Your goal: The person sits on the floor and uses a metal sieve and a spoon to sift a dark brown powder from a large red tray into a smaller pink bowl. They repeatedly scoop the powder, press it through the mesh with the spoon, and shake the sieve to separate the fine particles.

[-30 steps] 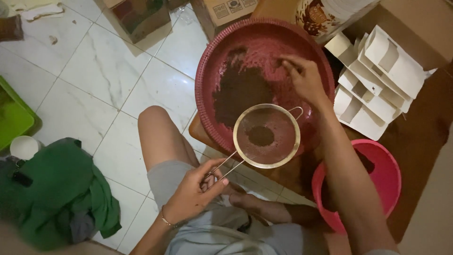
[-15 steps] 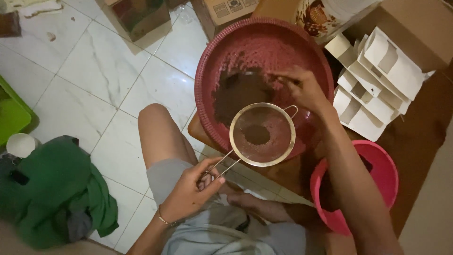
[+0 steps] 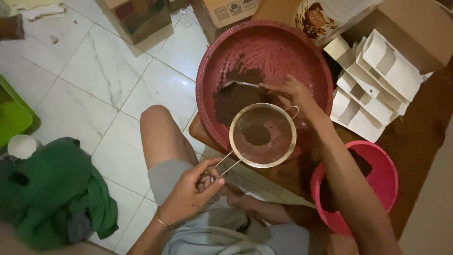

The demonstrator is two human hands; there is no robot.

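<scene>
From my feed: L hand (image 3: 191,196) pinches the wire handle of the round metal sieve (image 3: 263,135), held over the near rim of the big red basin (image 3: 207,71). R hand (image 3: 290,94) has swung from approx 1 o'clock of the sieve a sec ago to 12 o'clock, fingers now closed round a spoon (image 3: 238,84), its tip in the brown powder (image 3: 233,99). Looks like a scoop in hand. Small dark clump sits mid-mesh. Pink bucket (image 3: 384,177) at 4 o'clock.

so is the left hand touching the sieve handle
Touching. The head view shows the left hand with fingers closed around the wire handle of the sieve, no gap between them.
</scene>
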